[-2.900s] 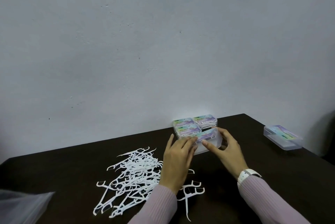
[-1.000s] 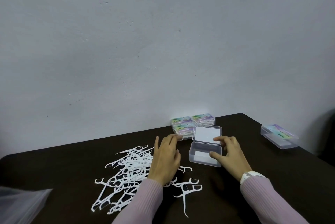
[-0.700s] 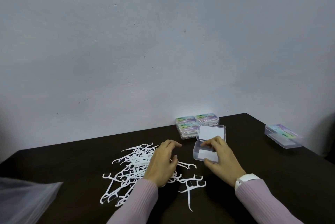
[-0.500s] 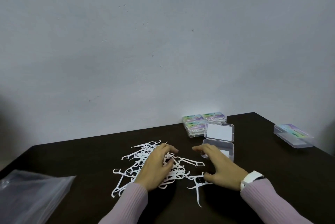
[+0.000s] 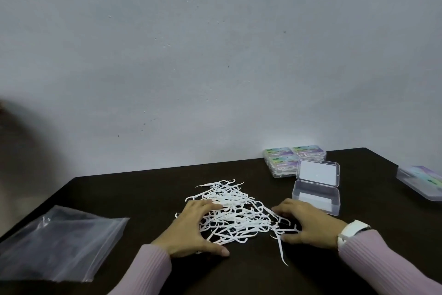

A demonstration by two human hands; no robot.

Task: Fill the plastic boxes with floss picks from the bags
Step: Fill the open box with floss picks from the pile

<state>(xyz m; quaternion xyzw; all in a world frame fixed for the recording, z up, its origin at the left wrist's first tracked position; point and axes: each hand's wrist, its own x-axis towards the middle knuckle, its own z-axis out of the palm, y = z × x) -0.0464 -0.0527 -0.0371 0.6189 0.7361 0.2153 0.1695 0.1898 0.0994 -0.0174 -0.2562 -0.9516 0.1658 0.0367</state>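
Four boxes done: we count a closed, labelled stack [image 5: 293, 159] at the wall and one more closed box [image 5: 421, 184] at the far right, all seemingly filled.
Table [image 5: 143, 189]: dark, carrying everything we work with.
Bag [image 5: 59, 244]: flat and apparently emptied, at our left.
Pile of floss picks [image 5: 235, 213]: loose between our hands, not yet boxed.
Open box [image 5: 315, 199]: empty, lid [image 5: 318, 172] flipped back, just right of the pile.
Left hand [image 5: 191, 230]: fingers spread, resting on the pile's edge, gripping nothing.
Right hand [image 5: 308, 225]: loosely spread against the pile's other side, holding nothing.
Remaining: we judge gathering and loading this pile is left.
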